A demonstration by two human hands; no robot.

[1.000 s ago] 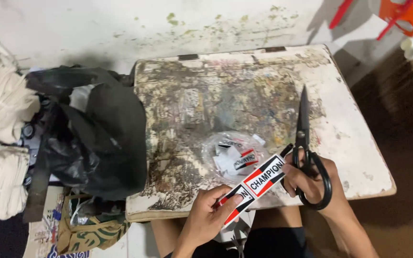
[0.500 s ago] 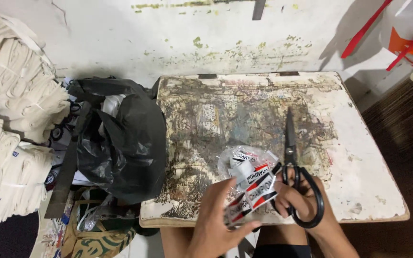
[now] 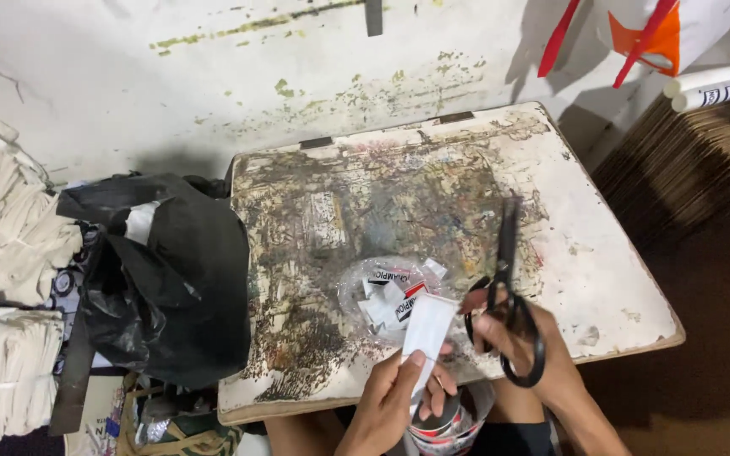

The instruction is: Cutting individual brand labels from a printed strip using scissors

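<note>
**2 hands at a stained counter: a label strip in the left, scissors in the right**

The left hand (image 3: 386, 401) is closed around the lower end of a white label strip (image 3: 427, 331), pinching it between thumb and fingers so that the strip stands tilted up and away from the body. Its plain white side faces the camera. The strip rises over the near edge of the counter (image 3: 601, 279), just in front of a clear plastic bag (image 3: 356, 291) that lies on the board and holds a small heap of cut label pieces (image 3: 394, 295) in white, red and black.

The right hand (image 3: 521, 342) grips a pair of black scissors (image 3: 513, 291), with its fingers through the loop handles. The blades are together and point away from the person, towards the wall (image 3: 213, 84). The scissors sit just to the right of the strip; whether they touch it cannot be told.

Below the hands, at the person's lap, lies a roll of the same printed label tape (image 3: 445, 422), partly hidden.

The counter is a worn white board, darkly smeared across its middle. To its left sits a black plastic bag (image 3: 171, 279), with stacks of cream cloth (image 3: 2, 253) beyond it. At the far right are brown corrugated sheets (image 3: 694, 160) and white tubes (image 3: 720, 84).
</note>
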